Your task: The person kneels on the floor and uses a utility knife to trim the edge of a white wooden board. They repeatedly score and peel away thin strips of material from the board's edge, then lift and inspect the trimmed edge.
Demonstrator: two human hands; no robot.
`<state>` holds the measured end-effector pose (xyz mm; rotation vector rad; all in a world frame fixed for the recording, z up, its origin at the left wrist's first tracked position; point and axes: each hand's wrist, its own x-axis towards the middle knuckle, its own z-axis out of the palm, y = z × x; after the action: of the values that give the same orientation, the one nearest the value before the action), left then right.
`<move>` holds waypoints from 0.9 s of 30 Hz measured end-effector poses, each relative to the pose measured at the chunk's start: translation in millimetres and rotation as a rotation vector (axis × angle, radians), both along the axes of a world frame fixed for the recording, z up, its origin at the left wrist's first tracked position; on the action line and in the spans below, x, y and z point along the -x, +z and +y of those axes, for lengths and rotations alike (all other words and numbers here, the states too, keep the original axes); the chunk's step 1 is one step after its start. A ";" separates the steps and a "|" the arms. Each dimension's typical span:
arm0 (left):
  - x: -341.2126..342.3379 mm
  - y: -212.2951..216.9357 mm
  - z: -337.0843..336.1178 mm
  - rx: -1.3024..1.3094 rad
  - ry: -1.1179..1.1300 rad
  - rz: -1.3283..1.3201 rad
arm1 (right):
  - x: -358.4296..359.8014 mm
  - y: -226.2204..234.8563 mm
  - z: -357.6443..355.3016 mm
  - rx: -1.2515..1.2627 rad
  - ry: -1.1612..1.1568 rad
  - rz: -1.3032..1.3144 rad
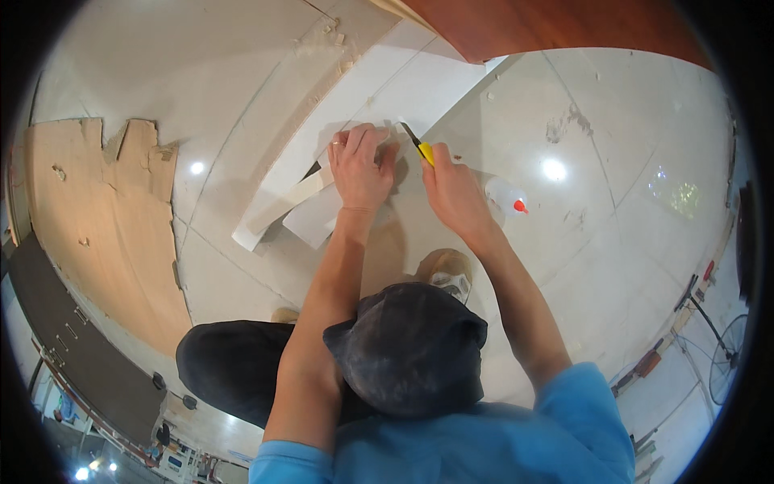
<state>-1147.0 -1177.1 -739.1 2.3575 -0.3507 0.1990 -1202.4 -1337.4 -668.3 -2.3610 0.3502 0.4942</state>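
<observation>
My right hand (455, 189) is closed round the yellow handle of a utility knife (426, 152). Its dark blade points up and left, with the tip at the edge of a long white board (387, 77) lying on the floor. Just left of the blade, my left hand (360, 169) has its fingers bent over the white board, gripping it; a ring is on one finger. Below that hand a pale narrow strip (292, 200) lies across the board's near end, beside a shorter white piece (310, 222). What lies under my left fingers is partly hidden.
A torn sheet of tan veneer (105, 218) covers the floor at left. A reddish-brown panel (564, 28) overhangs the far side. Right of my right hand lies a clear bottle with a red cap (506, 196). A fan (730, 359) stands by the right wall.
</observation>
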 end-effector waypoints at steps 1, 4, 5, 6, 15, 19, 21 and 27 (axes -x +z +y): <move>0.1 -0.3 0.1 0.003 -0.002 -0.005 | -0.3 -1.4 0.4 0.001 0.003 0.009; -0.9 0.4 0.1 -0.002 -0.006 -0.016 | -1.9 -4.9 0.7 0.001 0.008 0.009; -1.1 1.0 0.2 0.000 -0.006 -0.013 | -2.1 -5.4 0.7 -0.004 0.006 0.001; -1.5 1.4 0.2 0.003 -0.006 -0.011 | -3.0 -6.0 1.3 -0.012 0.003 -0.008; -1.8 0.5 -1.2 0.000 0.001 -0.020 | -7.5 -1.7 11.7 0.096 0.009 0.069; -1.9 2.0 -1.6 0.007 0.003 -0.013 | -8.2 -1.4 12.0 0.050 -0.040 0.036; -1.7 2.6 -1.3 -0.007 0.003 -0.004 | -8.5 -2.0 9.6 0.037 -0.054 0.034; -2.0 1.9 -1.3 -0.005 0.004 -0.008 | -7.7 -2.1 6.5 0.006 -0.018 0.041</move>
<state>-1145.0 -1178.3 -737.2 2.3628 -0.3512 0.2093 -1194.7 -1330.9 -670.4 -2.3543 0.3911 0.5340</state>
